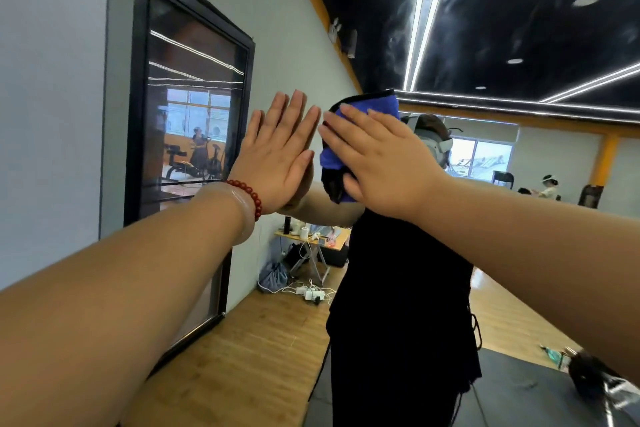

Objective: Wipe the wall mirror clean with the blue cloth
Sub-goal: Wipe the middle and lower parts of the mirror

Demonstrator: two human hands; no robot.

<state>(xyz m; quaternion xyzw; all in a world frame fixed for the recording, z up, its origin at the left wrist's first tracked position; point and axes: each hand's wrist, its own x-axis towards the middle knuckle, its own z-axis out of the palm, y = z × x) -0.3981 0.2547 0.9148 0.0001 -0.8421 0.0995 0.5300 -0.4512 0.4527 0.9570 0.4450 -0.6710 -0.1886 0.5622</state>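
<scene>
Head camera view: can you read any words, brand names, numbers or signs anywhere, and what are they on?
No text can be read anywhere in this view.
Blue cloth under the right hand: no label or print shows.
Clutter on the small table seen in the mirror: too small and blurred to tell whether it carries any writing.

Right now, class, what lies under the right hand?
The blue cloth, pressed flat on the mirror; its top and lower edges stick out. Its middle, and the mirror behind it, are covered.
</scene>
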